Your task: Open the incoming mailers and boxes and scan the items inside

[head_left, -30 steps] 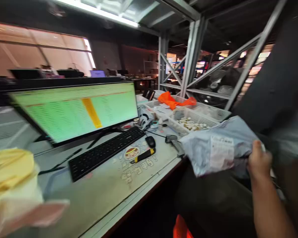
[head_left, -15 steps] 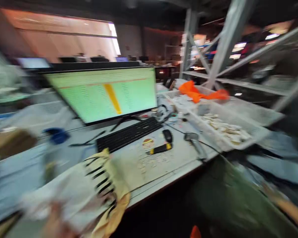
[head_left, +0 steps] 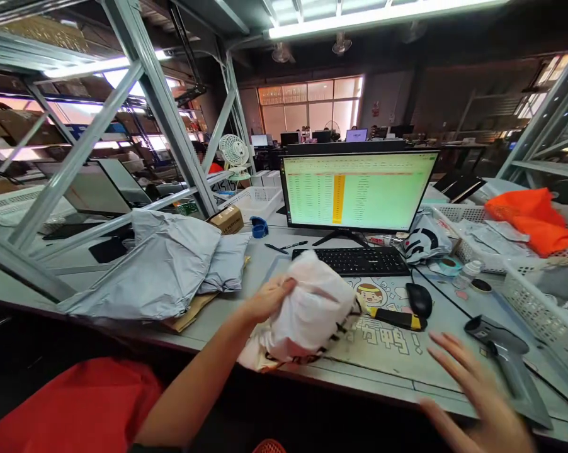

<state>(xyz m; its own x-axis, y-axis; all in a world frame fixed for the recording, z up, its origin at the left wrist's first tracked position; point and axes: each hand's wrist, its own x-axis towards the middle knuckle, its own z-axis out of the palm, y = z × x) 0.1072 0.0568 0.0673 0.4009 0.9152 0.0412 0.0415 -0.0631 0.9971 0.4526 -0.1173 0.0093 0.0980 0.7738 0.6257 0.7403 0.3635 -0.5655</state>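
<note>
My left hand (head_left: 271, 299) pinches the upper left side of a white plastic bag (head_left: 307, 308) with black stripes, holding it over the desk's front edge. Part of the bag's lower side looks yellowish. At the right, my right hand (head_left: 477, 396) is spread, with nothing in it. Close by it lies a grey barcode scanner (head_left: 501, 352) with a cable. Between the bag and my right hand are a black and yellow utility knife (head_left: 397, 318) and a black mouse (head_left: 419, 300) on a printed desk mat (head_left: 378, 358).
A monitor (head_left: 359, 189) stands behind a black keyboard (head_left: 359, 261). Grey mailer bags (head_left: 161, 270) are piled at the left, near a small cardboard box (head_left: 227, 220). White baskets (head_left: 534, 302) line the right side, with orange cloth-like material (head_left: 539, 217) above. A metal post (head_left: 165, 107) rises at the left.
My view has swung to the left and levelled. The white bag, in my left hand, is now in front of the keyboard. My right hand has come over the desk near the scanner.
</note>
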